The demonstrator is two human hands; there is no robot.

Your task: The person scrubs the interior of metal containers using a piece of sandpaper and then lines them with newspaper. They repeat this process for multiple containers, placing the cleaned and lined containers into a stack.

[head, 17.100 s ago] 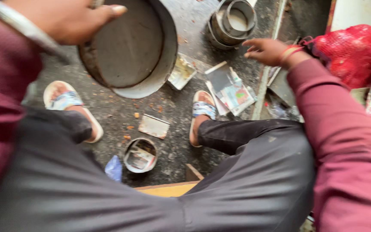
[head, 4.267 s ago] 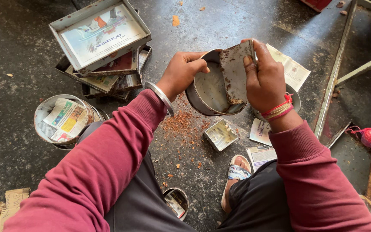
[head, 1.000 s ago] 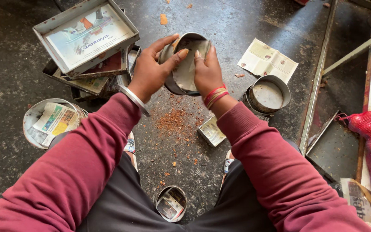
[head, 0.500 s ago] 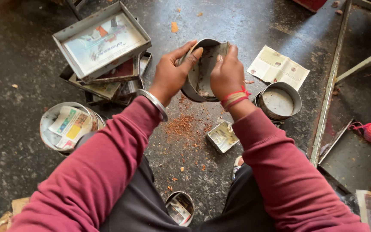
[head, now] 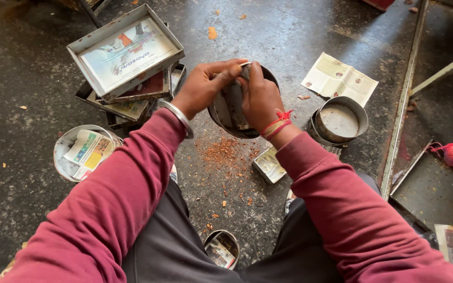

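Both hands meet at a round metal tin [head: 237, 112], held tilted above the floor [head: 289, 31] over a scatter of reddish crumbs [head: 221, 152]. I see my left hand [head: 203, 86] clenched on its far rim, my right hand [head: 260, 97] gripping the near side. Left, rectangular trays [head: 127, 52] are stacked; right, stacked round tins [head: 339, 120] sit beside a folded paper [head: 339, 78].

My left hand [head: 203, 86] now curls its fingers over the top rim of the round tin [head: 237, 107] at frame centre, where half a second ago they spread open, and my right hand [head: 260, 97] presses closer inside it.
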